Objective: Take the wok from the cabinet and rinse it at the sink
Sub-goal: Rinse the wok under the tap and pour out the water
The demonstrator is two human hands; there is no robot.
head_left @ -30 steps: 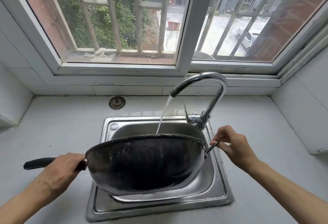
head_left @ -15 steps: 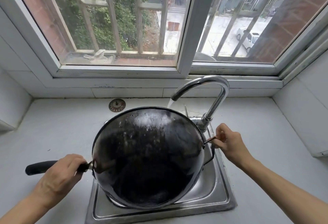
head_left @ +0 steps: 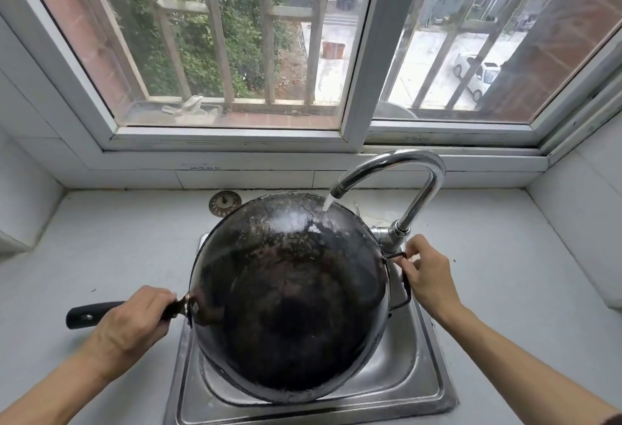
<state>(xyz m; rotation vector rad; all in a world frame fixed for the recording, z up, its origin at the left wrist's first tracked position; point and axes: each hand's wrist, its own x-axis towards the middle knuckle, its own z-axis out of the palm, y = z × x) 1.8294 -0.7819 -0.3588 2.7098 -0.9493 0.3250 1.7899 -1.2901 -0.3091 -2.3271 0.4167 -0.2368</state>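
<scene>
1. Within the last second the wok tipped from edge-on to bowl facing the camera, over the sink; tap water at 12 o'clock struck inside.
2. Left hand gripped the handle at 9 o'clock; right hand pinched the loop at 3 o'clock; rinsing looked underway.

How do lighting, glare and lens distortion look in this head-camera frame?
Head view: soft daylight from the window, no hard shadows; wet glare on the wok under the faucet; wide-angle lens bows the window frame and counter edges; hands and sink sharp.
</scene>
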